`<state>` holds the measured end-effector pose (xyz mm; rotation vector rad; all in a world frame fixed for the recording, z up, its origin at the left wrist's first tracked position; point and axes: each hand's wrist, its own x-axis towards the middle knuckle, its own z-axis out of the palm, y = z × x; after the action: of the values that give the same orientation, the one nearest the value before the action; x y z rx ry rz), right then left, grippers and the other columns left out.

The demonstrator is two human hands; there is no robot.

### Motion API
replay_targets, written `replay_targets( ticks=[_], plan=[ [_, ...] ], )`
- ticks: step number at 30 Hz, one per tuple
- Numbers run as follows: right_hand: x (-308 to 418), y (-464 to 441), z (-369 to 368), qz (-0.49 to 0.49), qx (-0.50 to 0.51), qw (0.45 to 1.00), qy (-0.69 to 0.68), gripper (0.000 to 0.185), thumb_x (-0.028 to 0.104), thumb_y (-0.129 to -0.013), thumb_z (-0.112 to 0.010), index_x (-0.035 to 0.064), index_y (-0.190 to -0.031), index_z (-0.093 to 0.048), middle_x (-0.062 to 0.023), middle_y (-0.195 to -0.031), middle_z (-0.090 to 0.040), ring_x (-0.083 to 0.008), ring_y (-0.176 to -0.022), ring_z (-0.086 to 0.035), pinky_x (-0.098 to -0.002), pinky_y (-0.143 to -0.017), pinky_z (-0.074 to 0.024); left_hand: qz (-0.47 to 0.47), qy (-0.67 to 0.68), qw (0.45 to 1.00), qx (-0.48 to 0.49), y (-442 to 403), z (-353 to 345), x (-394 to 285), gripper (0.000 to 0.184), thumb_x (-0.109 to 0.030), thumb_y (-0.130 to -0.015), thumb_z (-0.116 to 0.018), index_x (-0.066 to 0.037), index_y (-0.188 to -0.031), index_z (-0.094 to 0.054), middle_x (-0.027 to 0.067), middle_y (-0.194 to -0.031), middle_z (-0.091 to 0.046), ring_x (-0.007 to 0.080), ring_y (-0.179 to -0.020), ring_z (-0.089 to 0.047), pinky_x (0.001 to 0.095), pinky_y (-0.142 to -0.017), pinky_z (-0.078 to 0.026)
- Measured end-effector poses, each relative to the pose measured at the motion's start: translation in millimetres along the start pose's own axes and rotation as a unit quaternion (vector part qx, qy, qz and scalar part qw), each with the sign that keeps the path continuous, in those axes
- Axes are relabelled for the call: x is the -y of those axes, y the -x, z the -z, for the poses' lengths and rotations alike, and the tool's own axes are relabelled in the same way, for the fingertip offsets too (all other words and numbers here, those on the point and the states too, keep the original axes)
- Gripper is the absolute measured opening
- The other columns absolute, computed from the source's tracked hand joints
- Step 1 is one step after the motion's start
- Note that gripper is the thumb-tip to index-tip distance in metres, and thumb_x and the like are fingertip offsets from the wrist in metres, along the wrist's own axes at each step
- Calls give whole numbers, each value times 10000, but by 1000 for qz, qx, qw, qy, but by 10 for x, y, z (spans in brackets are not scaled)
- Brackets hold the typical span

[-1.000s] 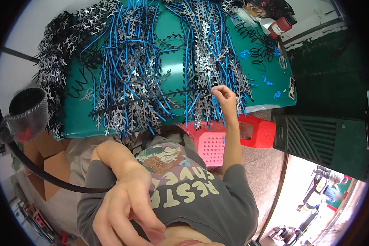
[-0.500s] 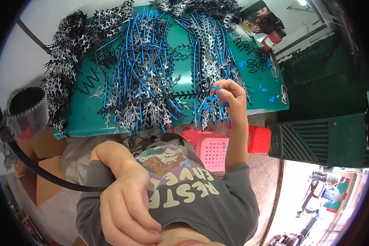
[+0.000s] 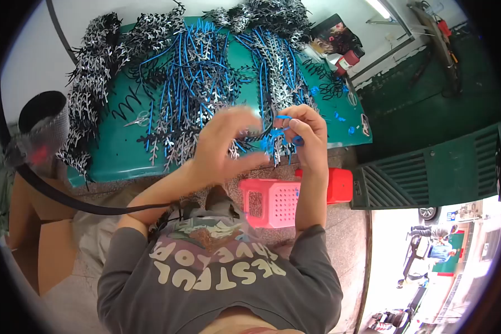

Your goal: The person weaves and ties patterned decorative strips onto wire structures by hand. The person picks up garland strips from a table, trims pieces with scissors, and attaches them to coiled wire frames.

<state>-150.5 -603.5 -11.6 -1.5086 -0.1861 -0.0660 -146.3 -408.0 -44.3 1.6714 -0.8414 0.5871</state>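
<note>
My right hand (image 3: 310, 133) is closed in a pinch on a thin blue strip (image 3: 284, 117) above the table's front edge. More crumpled blue pieces (image 3: 268, 143) hang just below its fingertips. A dark leafy strand (image 3: 256, 135) runs leftward from that hand and passes behind my left hand (image 3: 228, 139). Slightly blurred, my left hand is open, thumb and fingers wide apart, with nothing visible between them. Beneath both hands lie bundles of silver-black leaf strands (image 3: 211, 83) mixed with blue cords (image 3: 181, 69).
The green table (image 3: 108, 161) carries scissors (image 3: 138, 119), black coils (image 3: 129, 106) and a red bottle (image 3: 349, 60). A pink basket (image 3: 284, 209) and a red stool-like object (image 3: 339, 185) stand below. A black flexible arm (image 3: 67, 203) curves past on the left.
My left hand has come up from near my chin to beside the right hand, and its fingers have spread. My right hand keeps its pinch on the blue strip. The view has shifted slightly.
</note>
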Motion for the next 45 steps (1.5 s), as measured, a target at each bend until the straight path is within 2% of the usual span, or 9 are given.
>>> replay_targets(
  ticks=[6, 14, 24, 31, 37, 41, 43, 44, 45],
  plan=[
    [-10, 252, -174, -12, 18, 999, 23, 74, 64, -810, -509, 5, -803, -554, -63, -749, -596, -46, -536, -447, -183, -481, -349, 273, 259, 920, 105, 282, -187, 300, 245, -194, -827, -621, -2, -972, -576, 55, -852, -627, 138, -791, -588, 285, -747, -451],
    [-279, 74, -139, 50, 11, 964, 259, 33, 52, -799, -577, 20, -796, -576, 6, -620, -546, -10, -534, -442, -178, -471, -337, 339, 449, 806, 183, 431, 38, 304, 172, -177, -875, -550, -15, -847, -601, 22, -688, -590, 68, -612, -539, 208, -569, -410],
    [-456, 660, -216, 271, -71, 895, 348, 35, 63, -782, -607, 42, -773, -581, 17, -584, -537, -24, -445, -394, -193, -413, -306, 343, 276, 896, 68, 514, -406, -1, 199, -204, -916, -487, -41, -830, -565, 22, -642, -552, 81, -516, -505, 201, -450, -375],
    [-933, 658, 257, 213, -145, 892, 372, 52, 103, -749, -639, 93, -755, -588, -60, -622, -603, -206, -518, -594, -297, -475, -442, 375, 375, 848, -4, 645, -459, -134, 240, -273, -909, -501, -69, -798, -561, 6, -548, -517, 66, -446, -439, 193, -413, -325],
    [-829, 477, 1625, 192, -355, 794, 455, 122, 174, -791, -612, 55, -819, -618, -68, -648, -610, -115, -562, -564, -288, -531, -441, 337, 297, 893, -44, 330, 358, -503, 247, -286, -920, -472, -83, -790, -525, -15, -560, -471, 78, -460, -436, 213, -417, -329],
    [-1307, 1063, 2416, -88, -179, 944, 262, 174, 193, -785, -598, 21, -789, -621, -86, -623, -583, -163, -548, -548, -326, -544, -457, 225, 256, 934, -105, -161, 907, -838, 257, -292, -939, -421, -72, -876, -539, -12, -595, -445, 94, -517, -423, 229, -510, -349],
    [-2179, 1412, 2892, -77, 73, 812, 574, 202, 211, -703, -627, 47, -820, -627, -158, -741, -624, -324, -685, -601, -428, -644, -498, 182, 230, 949, -118, -332, 1052, -1051, 252, -294, -939, -422, -74, -900, -536, -5, -639, -453, 100, -543, -436, 232, -522, -361],
    [-2119, 1666, 2474, -229, 22, 603, 763, 223, 207, -648, -665, 73, -825, -636, -156, -849, -640, -328, -750, -612, -435, -681, -502, 167, 219, 953, -125, -398, 1098, -1152, 250, -296, -938, -422, -74, -911, -535, -1, -661, -457, 103, -556, -442, 233, -528, -368],
    [-2181, 1791, 2243, -194, 56, 632, 748, 224, 211, -640, -676, 69, -809, -639, -155, -864, -640, -331, -760, -613, -432, -693, -500, 155, 207, 957, -131, -449, 1129, -1266, 249, -297, -938, -423, -75, -923, -534, 2, -683, -461, 105, -570, -449, 235, -534, -374]
  ],
)
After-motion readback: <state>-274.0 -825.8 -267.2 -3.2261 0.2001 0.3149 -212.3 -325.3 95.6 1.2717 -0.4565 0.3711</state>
